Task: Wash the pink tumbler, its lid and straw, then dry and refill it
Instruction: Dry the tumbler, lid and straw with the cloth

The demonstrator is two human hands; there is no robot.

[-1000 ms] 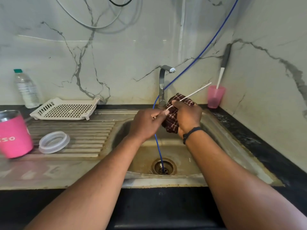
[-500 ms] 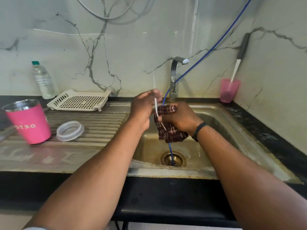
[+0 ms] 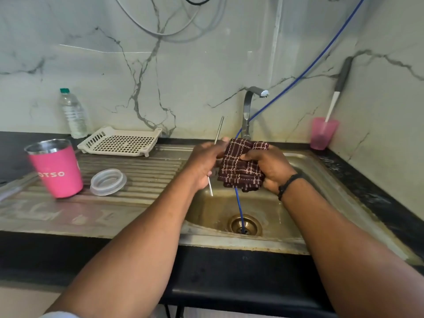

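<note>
Steel sink [image 3: 305, 171] set before marble wall. Straw [image 3: 219, 130] gripped upright in left hand [image 3: 204, 165]; checked cloth [image 3: 241, 168] clutched by right hand [image 3: 267, 167]. Pink tumbler [image 3: 58, 168], lid [image 3: 107, 182] stood on drainboard.

A: What's held over the sink [image 3: 305, 177]?

B: A straw [image 3: 218, 131] is gripped near-upright by the left hand [image 3: 204, 166], its top seen above the fist & its tip below; a dark checked cloth [image 3: 241, 167] is pinched by the right hand [image 3: 266, 168], touching the left hand's fingers.

A: And on the drainboard?

B: The pink tumbler [image 3: 57, 168] is stood upright at far left w/ its clear lid [image 3: 107, 182] laid just beside it; a white rack [image 3: 120, 141] & a water bottle [image 3: 73, 113] are seen behind; a blue hose [image 3: 239, 207] is run down into the drain.
</note>
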